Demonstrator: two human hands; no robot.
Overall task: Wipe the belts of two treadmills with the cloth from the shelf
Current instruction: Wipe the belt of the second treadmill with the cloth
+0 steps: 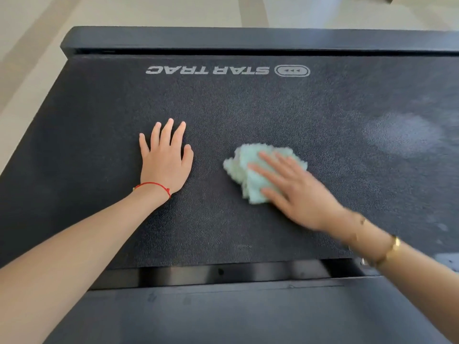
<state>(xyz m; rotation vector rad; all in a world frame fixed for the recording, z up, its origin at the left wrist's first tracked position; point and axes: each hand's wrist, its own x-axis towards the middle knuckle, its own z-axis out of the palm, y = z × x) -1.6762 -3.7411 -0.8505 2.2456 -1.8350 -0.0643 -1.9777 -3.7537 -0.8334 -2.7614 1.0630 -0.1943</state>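
A black textured treadmill belt (248,112) with a grey "STAR TRAC" logo fills the head view. A folded pale green cloth (248,177) lies on the belt right of centre. My right hand (295,192) presses flat on the cloth with its fingers spread over it, and it is motion-blurred. My left hand (165,160) rests flat on the bare belt left of the cloth, fingers apart, holding nothing. A red string is tied around the left wrist and a gold bracelet sits on the right wrist.
A black side rail (248,37) runs along the belt's far edge, with pale tiled floor (32,58) beyond it and to the left. Another black rail (223,314) lies along the near edge. A lighter dull patch (402,135) shows on the belt at right.
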